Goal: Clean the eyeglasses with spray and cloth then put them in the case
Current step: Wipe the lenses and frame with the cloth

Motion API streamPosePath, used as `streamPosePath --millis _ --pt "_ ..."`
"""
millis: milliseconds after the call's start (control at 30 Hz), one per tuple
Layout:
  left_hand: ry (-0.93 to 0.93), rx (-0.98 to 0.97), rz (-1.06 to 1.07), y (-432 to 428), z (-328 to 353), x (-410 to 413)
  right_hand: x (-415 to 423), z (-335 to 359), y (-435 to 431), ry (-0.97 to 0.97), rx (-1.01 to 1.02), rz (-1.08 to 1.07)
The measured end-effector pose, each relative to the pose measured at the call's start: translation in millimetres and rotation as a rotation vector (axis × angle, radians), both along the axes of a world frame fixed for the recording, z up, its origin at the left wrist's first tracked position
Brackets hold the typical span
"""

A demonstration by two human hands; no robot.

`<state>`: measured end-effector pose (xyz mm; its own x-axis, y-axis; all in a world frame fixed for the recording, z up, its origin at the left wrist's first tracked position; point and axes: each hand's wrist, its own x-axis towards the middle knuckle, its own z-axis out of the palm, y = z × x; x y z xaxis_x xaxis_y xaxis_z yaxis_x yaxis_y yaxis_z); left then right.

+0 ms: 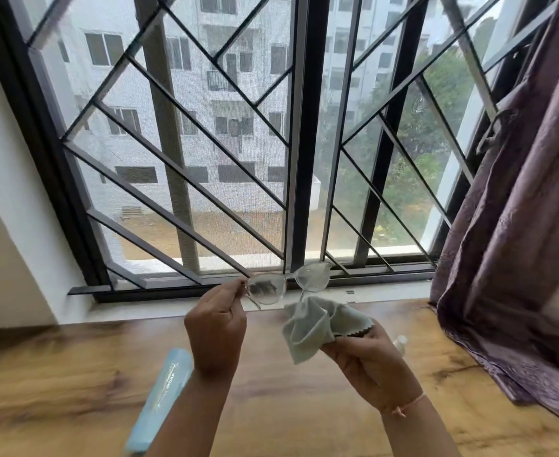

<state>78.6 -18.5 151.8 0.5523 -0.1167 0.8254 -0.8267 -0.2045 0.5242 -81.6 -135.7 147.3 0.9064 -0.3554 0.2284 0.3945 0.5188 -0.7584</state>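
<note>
We hold the eyeglasses (288,283) aloft against the window light, our left hand (217,328) pinching the frame's outer edge so both lenses stay exposed; our right hand (367,357) grips the bunched cloth (314,326) just beneath them. The clear-framed lenses look hazy; the blue case (161,394) lies on the tabletop (288,417), presumably for stowing.

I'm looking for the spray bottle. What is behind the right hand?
A small clear bottle with a white cap peeks out behind the right hand on the wooden table. The hand, holding the cloth, covers most of it, so its label cannot be seen.
</note>
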Motion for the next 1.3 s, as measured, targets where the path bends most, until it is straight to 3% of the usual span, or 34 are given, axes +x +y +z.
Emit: streamPosePath --millis 200,467,700,867,967,1133,1300 --pt "0.019 -0.001 -0.030 0 1 -4 15 -14 -4 0.100 0.246 -0.393" --pt "0.026 0.020 -0.114 1 -3 -9 28 2 4 0.129 0.171 -0.415" --pt "-0.007 0.028 -0.121 4 -1 -11 32 20 15 0.196 0.137 -0.572" --pt "-0.031 0.023 -0.114 3 2 -12 35 32 17 0.236 0.233 -0.658" --pt "-0.035 0.024 -0.100 3 5 -12 32 34 14 0.245 0.293 -0.635" --pt "-0.035 0.038 -0.059 5 9 -6 20 31 9 0.158 0.293 -0.376" --pt "-0.064 0.054 -0.068 3 7 -4 20 27 8 0.180 0.191 -0.410"
